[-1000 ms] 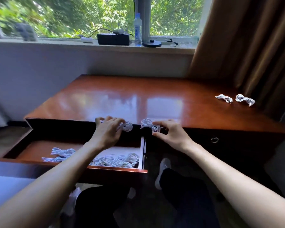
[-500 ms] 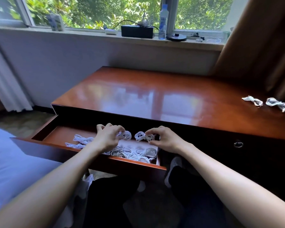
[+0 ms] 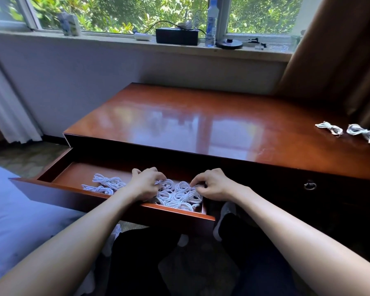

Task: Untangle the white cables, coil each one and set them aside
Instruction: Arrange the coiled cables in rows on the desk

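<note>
A person sits before a glossy reddish-brown wooden desk (image 3: 179,124) whose long, shallow wooden drawer (image 3: 62,193) stands pulled out toward the knees. At the right end of the drawer lies a heap of white coiled cables (image 3: 179,199), packed loop against loop. A few looser white tied bundles (image 3: 107,182) lie well apart to its left. Both hands hang over the heap with the fingers curled down. The left hand (image 3: 145,184) pinches a white cable loop (image 3: 166,183) at the heap's far left edge. The right hand (image 3: 214,184) pinches a second white loop (image 3: 187,185) just beside it. Whether the two loops belong to one cable cannot be told. The cables lie directly under and between the fingertips, so the next move is probably a straight lift up and clear of the neighbouring coils, which may snag and come up with them. Two white knotted bundles (image 3: 329,128) lie side by side at the far right of the desk top. They are well away from the drawer and much nearer the right hand than the left. If that is the set-aside spot, the right hand looks better placed for the carry across.
</note>
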Demonstrator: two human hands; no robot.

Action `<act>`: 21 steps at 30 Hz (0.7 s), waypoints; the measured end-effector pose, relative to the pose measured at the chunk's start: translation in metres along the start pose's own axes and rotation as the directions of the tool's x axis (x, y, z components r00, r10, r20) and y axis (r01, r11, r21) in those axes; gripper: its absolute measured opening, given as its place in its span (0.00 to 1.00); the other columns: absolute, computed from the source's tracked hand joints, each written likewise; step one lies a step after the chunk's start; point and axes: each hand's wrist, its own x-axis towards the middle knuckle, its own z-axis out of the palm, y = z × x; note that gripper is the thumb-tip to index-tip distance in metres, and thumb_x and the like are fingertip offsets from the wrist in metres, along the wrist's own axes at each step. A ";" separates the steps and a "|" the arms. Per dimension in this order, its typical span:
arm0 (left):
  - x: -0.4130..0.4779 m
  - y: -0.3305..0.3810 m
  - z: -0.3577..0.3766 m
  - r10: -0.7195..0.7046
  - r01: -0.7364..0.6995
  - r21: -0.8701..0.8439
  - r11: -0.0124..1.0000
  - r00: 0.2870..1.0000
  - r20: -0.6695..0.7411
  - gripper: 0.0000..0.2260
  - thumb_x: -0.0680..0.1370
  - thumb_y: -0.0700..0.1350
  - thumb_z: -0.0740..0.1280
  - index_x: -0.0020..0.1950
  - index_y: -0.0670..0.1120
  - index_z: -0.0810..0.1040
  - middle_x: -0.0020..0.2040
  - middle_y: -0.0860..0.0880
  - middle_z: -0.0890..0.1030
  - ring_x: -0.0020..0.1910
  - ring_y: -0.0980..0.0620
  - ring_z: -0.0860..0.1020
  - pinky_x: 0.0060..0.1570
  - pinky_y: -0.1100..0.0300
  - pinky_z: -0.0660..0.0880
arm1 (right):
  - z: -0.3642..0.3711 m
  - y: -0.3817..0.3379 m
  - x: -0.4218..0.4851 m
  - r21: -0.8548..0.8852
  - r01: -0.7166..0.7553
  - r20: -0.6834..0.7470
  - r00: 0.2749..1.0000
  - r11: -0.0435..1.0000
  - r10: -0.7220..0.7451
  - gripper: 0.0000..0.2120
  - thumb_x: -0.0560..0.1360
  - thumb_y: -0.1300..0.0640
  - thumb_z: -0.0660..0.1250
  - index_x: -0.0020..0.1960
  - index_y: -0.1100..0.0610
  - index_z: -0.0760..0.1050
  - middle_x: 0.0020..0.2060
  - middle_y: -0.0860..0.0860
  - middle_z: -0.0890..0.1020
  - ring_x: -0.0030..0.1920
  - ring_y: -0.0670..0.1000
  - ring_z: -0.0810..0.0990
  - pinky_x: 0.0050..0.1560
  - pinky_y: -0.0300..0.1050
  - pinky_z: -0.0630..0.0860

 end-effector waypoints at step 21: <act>0.001 0.059 -0.034 0.220 -0.225 -0.022 0.974 0.967 -0.132 0.16 0.81 0.48 0.63 0.69 0.56 0.75 0.62 0.58 0.76 0.64 0.58 0.72 0.65 0.53 0.58 | -0.058 0.027 -0.055 0.109 -0.028 -0.153 0.987 0.994 0.044 0.16 0.78 0.57 0.65 0.65 0.50 0.79 0.63 0.44 0.80 0.66 0.44 0.75 0.69 0.37 0.67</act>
